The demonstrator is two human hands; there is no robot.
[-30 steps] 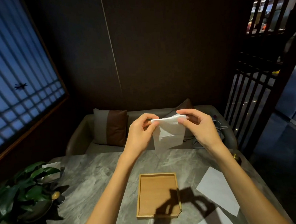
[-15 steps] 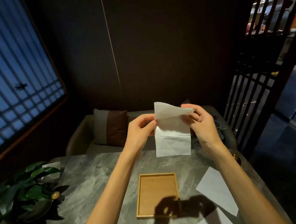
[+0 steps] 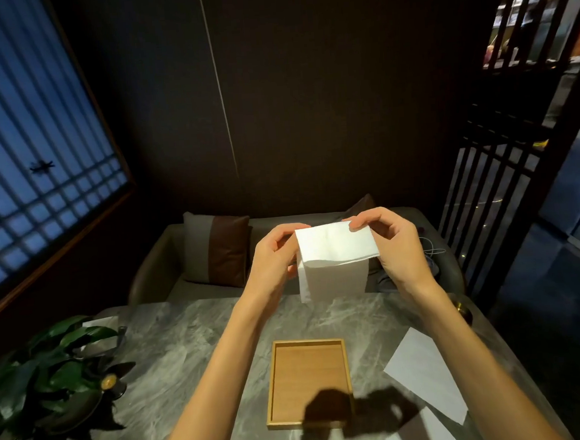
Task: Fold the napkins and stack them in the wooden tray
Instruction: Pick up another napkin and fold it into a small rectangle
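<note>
Left hand (image 3: 271, 265) grip: fingers pressed together on the left edge of the napkin (image 3: 334, 263). Right hand (image 3: 391, 243) grip: fingertips pinching its top right corner. The napkin is held in the air above the far part of the surface (image 3: 174, 358), top flap folded forward over a longer panel that hangs below. Both pinches sit near the top edge, so the lower panel is free.

Risks, judged from this state:
- flap edge runs slightly askew to the panel behind; pressing now would likely set a crooked crease
- thin paper, light pinch: a corner could slip and the fold reopen
- the hanging left edge curls inward and may catch in the next fold

Wooden tray (image 3: 308, 383) lies on the near surface, empty, well below the hands; their shadow covers its near end. Loose napkins (image 3: 426, 378) lie flat to its right, the nearest ones cut off by the frame

Hard to make out: left thumb behind the paper; number of layers in the fold; dim items beside the plant (image 3: 48, 367) at left
</note>
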